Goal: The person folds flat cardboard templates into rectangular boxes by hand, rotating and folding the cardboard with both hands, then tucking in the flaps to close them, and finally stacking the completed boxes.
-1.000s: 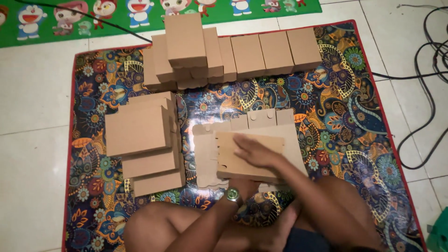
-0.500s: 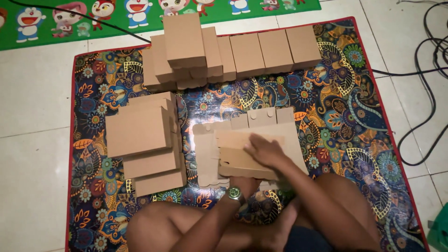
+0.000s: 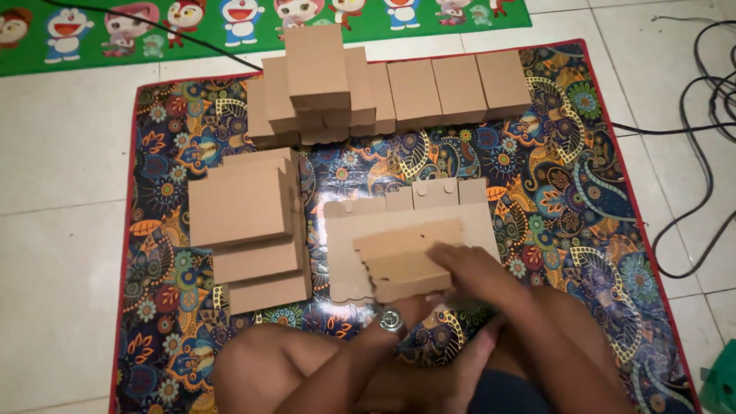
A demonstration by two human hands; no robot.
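Head view: right hand (image 3: 469, 264) lies flat, fingers spread, pressing folded cardboard sheet (image 3: 402, 257); left hand (image 3: 410, 303) mostly hidden beneath, grip indeterminable.

White tiled floor (image 3: 54, 253), patterned paisley mat (image 3: 567, 184), green cartoon mat (image 3: 153, 31), black cables (image 3: 705, 138)

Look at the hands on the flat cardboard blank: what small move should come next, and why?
Probably press the raised panel further over along its crease. The right hand lies on it, and it sits only partly folded above the flat cardboard blank. The left hand is mostly hidden beneath it.
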